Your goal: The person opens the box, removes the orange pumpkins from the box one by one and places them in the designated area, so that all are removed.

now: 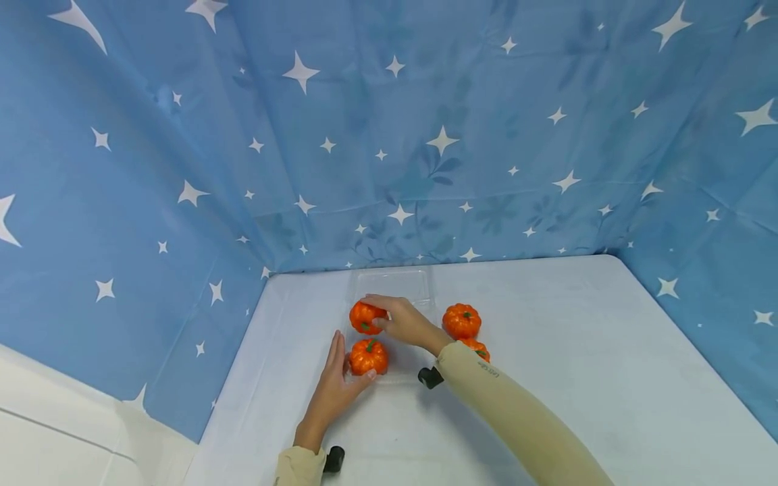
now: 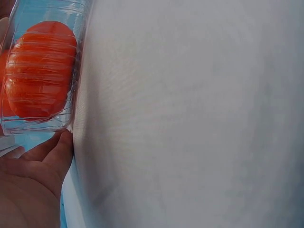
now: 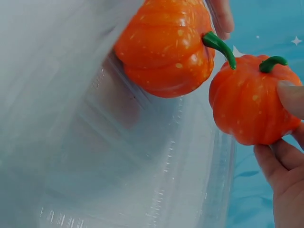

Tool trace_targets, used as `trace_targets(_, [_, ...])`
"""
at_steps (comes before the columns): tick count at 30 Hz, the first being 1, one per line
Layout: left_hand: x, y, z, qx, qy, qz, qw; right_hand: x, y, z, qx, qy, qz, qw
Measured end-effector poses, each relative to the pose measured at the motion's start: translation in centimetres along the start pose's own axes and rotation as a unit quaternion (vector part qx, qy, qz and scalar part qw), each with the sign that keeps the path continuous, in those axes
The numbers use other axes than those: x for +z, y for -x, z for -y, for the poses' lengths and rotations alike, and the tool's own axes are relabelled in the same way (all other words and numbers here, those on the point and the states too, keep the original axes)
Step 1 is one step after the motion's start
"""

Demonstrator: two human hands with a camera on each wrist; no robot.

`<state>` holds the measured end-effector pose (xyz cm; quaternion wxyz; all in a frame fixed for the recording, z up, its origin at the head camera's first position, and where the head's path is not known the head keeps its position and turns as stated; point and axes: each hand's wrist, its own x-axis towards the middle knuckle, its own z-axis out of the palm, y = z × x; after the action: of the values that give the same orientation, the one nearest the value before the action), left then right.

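Observation:
A clear plastic container (image 1: 400,368) stands on the table with its see-through lid (image 1: 392,282) folded back at the far side. One orange toy pumpkin (image 1: 368,357) with a green stem sits in its near left part. My right hand (image 1: 404,322) grips a second pumpkin (image 3: 251,102) at the container's left side, just behind the first; thumb and fingers lie on opposite sides of it in the right wrist view. My left hand (image 1: 336,393) rests against the near left corner, its fingers extended along the side. Fingertips (image 2: 64,140) touch the plastic wall in the left wrist view.
To the right of the container are two more pumpkins, one farther back (image 1: 462,320) and one nearer (image 1: 477,348), partly hidden by the right forearm. A white cloth covers the table (image 1: 577,351). Blue star-patterned curtains (image 1: 486,135) hang behind and at both sides.

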<state>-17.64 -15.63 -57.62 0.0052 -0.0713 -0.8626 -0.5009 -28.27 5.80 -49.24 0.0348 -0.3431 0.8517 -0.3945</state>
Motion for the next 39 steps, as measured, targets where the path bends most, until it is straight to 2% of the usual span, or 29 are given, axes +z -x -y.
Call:
trace_targets(4, [0.1, 0.0, 0.1, 0.0, -0.003, 0.001, 1.0, -0.4, 0.4, -0.2, 0.041, -0.044, -0.032, 0.9977])
trace_targets(10, [0.1, 0.1, 0.1, -0.004, -0.008, -0.002, 1.0, -1.6, 1.1, -0.7, 0.1, -0.122, -0.082, 0.9841])
trace_targets(13, [0.1, 0.1, 0.1, -0.004, -0.009, -0.003, 1.0, -2.3, 1.5, -1.4, 0.123, -0.146, -0.103, 0.9762])
trace_targets(19, [0.2, 0.1, 0.1, -0.003, -0.016, -0.007, 0.9998, -4.4, 2.6, -2.2, 0.194, -0.206, -0.125, 0.9508])
trace_targets(20, [0.2, 0.1, 0.1, -0.002, -0.017, -0.008, 0.9998, -4.8, 2.8, -2.3, 0.199, -0.213, -0.126, 0.9484])
trace_targets(24, [0.2, 0.2, 0.1, -0.005, -0.014, -0.005, 0.9999, -6.0, 3.7, -3.1, 0.198, -0.209, -0.131, 0.9487])
trace_targets(32, [0.2, 0.2, 0.1, -0.009, -0.013, -0.004, 0.9999, -8.0, 5.5, -4.1, 0.221, -0.229, -0.152, 0.9356])
trace_targets(39, [0.3, 0.2, 0.1, -0.001, -0.016, -0.013, 0.9998, -9.1, 6.8, -4.4, 0.226, -0.237, -0.169, 0.9297])
